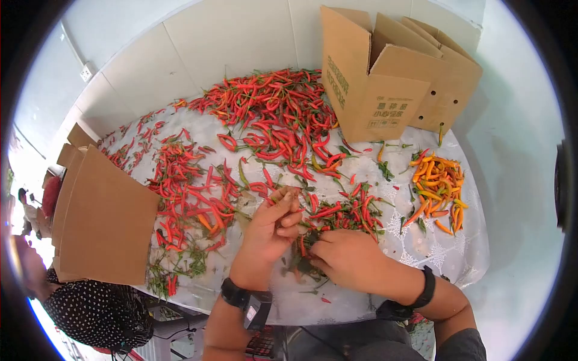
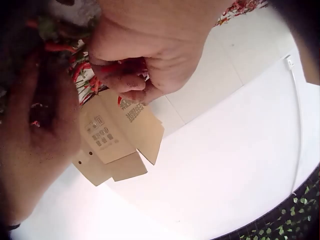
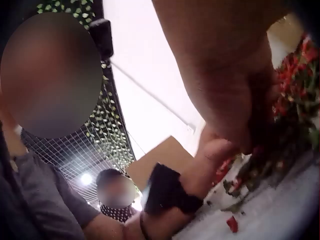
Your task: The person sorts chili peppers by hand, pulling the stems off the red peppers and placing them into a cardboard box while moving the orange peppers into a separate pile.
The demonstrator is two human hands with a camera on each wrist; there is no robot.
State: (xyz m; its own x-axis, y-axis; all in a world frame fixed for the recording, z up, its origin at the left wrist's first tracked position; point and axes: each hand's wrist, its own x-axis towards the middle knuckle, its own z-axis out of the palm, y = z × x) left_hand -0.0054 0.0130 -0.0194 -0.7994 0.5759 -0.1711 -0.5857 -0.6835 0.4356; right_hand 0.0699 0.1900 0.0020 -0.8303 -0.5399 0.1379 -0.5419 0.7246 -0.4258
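Note:
My left hand (image 1: 271, 222) is raised over the table's near middle, its fingers curled round red chili peppers (image 2: 120, 66); a red end shows between the fingers in the left wrist view. Just to its right, my right hand (image 1: 346, 256) reaches down, fingertips bent into a dark green clump of stems (image 1: 308, 248) at the near edge of a small heap of red chilies (image 1: 361, 207). What those fingertips hold, I cannot tell. In the right wrist view the right hand (image 3: 225, 95) is dim and blurred over the peppers.
A large pile of red chilies (image 1: 271, 99) lies at the back, another heap (image 1: 186, 180) at left. Orange chilies (image 1: 439, 180) lie at right. Cardboard boxes stand at the back right (image 1: 385, 90) and left (image 1: 108, 216). Another person (image 1: 90, 307) sits at lower left.

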